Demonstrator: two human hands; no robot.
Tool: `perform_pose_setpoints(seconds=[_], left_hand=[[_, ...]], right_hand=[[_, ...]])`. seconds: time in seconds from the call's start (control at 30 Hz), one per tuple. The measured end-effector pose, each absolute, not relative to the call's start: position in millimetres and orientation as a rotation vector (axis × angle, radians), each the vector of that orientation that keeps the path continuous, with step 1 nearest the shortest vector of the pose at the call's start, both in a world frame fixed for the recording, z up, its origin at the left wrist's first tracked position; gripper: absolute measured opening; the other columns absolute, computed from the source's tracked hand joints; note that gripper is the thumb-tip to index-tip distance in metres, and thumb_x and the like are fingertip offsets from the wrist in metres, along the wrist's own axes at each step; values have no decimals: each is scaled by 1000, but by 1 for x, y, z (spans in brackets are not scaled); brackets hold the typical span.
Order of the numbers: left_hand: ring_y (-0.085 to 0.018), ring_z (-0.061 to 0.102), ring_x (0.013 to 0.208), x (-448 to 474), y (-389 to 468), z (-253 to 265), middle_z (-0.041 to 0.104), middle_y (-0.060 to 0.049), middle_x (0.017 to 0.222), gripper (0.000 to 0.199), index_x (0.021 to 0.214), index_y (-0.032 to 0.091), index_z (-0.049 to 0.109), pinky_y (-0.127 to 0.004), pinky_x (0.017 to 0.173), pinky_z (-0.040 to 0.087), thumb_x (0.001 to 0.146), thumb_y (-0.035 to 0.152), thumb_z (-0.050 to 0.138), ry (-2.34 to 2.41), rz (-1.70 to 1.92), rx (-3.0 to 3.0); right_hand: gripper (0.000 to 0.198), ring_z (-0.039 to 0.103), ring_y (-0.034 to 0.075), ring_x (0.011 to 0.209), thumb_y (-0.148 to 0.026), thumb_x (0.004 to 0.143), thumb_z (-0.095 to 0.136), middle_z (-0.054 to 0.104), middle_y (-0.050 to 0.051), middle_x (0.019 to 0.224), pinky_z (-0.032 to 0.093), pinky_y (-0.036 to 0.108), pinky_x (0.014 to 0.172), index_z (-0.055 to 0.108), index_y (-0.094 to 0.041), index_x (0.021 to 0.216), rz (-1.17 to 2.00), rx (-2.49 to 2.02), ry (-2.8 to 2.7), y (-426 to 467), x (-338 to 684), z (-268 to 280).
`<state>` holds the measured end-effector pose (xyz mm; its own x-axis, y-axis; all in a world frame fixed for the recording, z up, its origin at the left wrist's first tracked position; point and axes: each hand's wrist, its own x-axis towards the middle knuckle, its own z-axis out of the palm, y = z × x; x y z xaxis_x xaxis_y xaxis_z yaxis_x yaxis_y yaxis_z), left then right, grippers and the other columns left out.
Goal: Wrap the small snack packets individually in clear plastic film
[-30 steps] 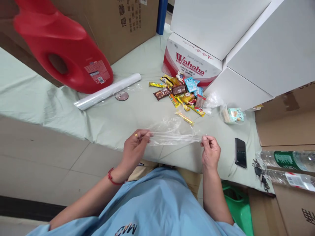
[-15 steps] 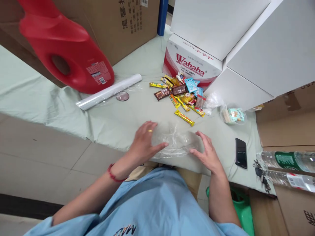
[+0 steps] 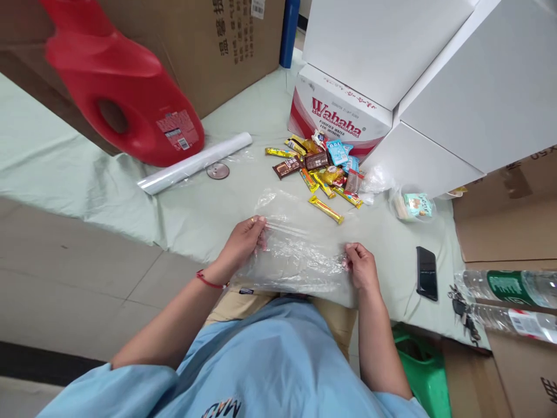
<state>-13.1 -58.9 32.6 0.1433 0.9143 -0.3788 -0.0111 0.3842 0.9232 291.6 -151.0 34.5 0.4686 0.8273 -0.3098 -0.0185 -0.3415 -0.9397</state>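
Observation:
A thin clear plastic bag (image 3: 300, 258) is spread between my two hands at the table's front edge, wrinkled and shiny. My left hand (image 3: 246, 239) pinches its left side between thumb and fingers. On the opposite side, my right hand (image 3: 362, 264) is closed on the bag's edge. Just beyond the plastic lies a yellow-wrapped snack bar (image 3: 326, 209). Farther back is a pile of wrapped sweets (image 3: 317, 160) in yellow, brown and blue, against a Wahaba-like printed carton (image 3: 339, 110).
A white plastic roll (image 3: 195, 162), a round brown disc (image 3: 218, 170) and a red jug (image 3: 130, 98) stand left. To the right are a snack tub (image 3: 413, 204), a phone (image 3: 427, 273), keys (image 3: 463, 313) and bottles (image 3: 509, 285). White boxes (image 3: 470, 87) rise behind.
Both hands have gone from open fingers around the crumpled plastic to gripping its sides. The bag is now spread wider and flatter between them.

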Motion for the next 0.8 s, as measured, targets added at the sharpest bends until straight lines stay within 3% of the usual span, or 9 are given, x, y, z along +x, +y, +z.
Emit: perform_pose_setpoints(seconds=[0.07,0.13,0.23,0.3,0.43,0.53,0.67,0.8], left_hand=[[-13,49,46,-19,-55,30,53,4,66,36,88,22,56,-25,41,30,91,58,59,1317,858,913],[-14,54,55,-23,-53,30,58,2,74,26,95,22,55,-26,47,38,90,47,62,1477,976,975],[-20,64,82,-27,-51,38,65,-7,99,22,104,22,57,-33,69,54,88,35,65,1764,1223,1296],[-24,66,98,-27,-51,43,66,-10,108,18,106,21,61,-41,87,57,93,33,61,1756,1252,1664],[-31,60,132,-19,-51,34,71,-14,128,29,115,19,69,-52,113,46,103,35,48,1363,862,2333],[-33,47,150,-15,-50,17,57,-17,157,42,139,17,64,-58,123,35,106,35,44,1291,525,2505],[-31,38,158,-16,-51,4,40,-15,171,53,157,17,48,-62,128,24,110,37,34,1304,372,2577],[-30,37,158,-16,-52,5,38,-13,171,55,160,19,46,-61,129,21,111,39,31,1308,359,2589]], right_hand=[[51,48,11,44,-66,67,85,49,-9,53,35,24,40,61,-22,76,1054,-1707,-710,-154,290,30],[49,49,12,44,-66,70,83,51,-8,54,36,25,40,62,-22,78,1039,-1722,-725,-156,289,26],[47,48,12,43,-66,75,79,53,-8,54,37,26,42,63,-22,81,997,-1756,-761,-155,290,24],[46,48,12,44,-65,76,78,53,-8,53,38,25,44,62,-22,82,963,-1771,-780,-153,293,24],[46,47,13,46,-66,77,75,54,-7,51,39,26,48,61,-23,83,902,-1820,-825,-150,299,24],[47,50,15,49,-67,76,73,57,-5,54,41,28,50,64,-22,85,828,-1904,-853,-151,313,22],[44,61,20,68,-60,78,70,69,2,75,50,32,64,70,-20,94,545,-2023,-1020,-146,343,27],[33,64,23,81,-49,86,61,72,8,92,54,37,77,73,-20,97,252,-2028,-1358,-104,355,47]])
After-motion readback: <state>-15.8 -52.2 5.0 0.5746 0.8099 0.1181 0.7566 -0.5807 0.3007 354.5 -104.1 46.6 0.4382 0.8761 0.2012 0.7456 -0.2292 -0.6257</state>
